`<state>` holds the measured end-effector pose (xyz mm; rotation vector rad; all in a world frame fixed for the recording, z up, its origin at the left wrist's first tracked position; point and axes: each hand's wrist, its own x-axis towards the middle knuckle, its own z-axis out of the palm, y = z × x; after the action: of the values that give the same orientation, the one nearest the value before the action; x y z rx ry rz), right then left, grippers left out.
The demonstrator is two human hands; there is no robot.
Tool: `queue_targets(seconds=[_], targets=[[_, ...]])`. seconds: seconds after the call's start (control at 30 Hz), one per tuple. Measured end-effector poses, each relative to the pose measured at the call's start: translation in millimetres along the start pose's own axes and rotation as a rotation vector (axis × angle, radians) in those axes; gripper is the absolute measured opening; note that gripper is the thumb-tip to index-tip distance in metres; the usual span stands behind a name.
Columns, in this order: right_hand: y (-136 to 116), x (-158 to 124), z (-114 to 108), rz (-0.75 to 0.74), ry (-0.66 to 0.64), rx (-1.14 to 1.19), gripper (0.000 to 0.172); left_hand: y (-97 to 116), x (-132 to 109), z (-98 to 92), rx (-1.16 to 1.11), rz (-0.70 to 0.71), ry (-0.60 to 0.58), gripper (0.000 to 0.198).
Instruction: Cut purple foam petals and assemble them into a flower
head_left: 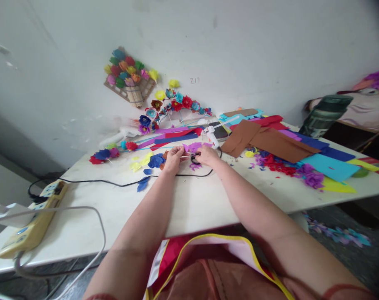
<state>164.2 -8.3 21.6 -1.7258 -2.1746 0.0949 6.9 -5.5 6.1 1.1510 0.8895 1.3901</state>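
Purple paper piece (195,146): small, jagged-edged, between left hand (173,159), right hand (207,155).

— What is seen on the white table (189,208)?

— A power strip (33,225) is laid at the lower left. A black cord (114,182) is run from the left towards the centre.

— And at the centre?

— Purple petals (195,146) are found there, with a blue flower (156,160) and yellow petals (141,161) to their left. A glue gun (212,135) is set just behind, with coloured strips (173,136) to its left.

— And on the right?

— Brown sheets (264,141) are spread at the upper right, with blue sheets (330,164) and a yellow sheet (339,186) towards the right edge. Red scraps (278,164) and purple scraps (311,177) are scattered in front of them.
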Motion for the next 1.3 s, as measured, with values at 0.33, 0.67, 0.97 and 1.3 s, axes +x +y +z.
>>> queue_targets(seconds=[0.33,0.67,0.97,1.3], targets=[[-1.7,1.5,-1.9,0.126,0.168,0.315,0.022,-0.8,-1.2,1.3,-0.05,-0.042,-0.03,0.039],[-7.3,0.7,-5.4,0.163,0.082,1.117,0.016,-1.4,-2.6,3.0,-0.092,-0.017,-0.06,0.034],[-6.1,2.7,0.8,0.165,-0.014,1.193,0.013,-0.6,-4.3,5.6,-0.113,-0.029,-0.099,0.031],[-7.9,3.0,2.7,0.173,-0.043,1.217,0.015,-0.3,-4.8,6.1,-0.118,-0.054,-0.112,0.035]])
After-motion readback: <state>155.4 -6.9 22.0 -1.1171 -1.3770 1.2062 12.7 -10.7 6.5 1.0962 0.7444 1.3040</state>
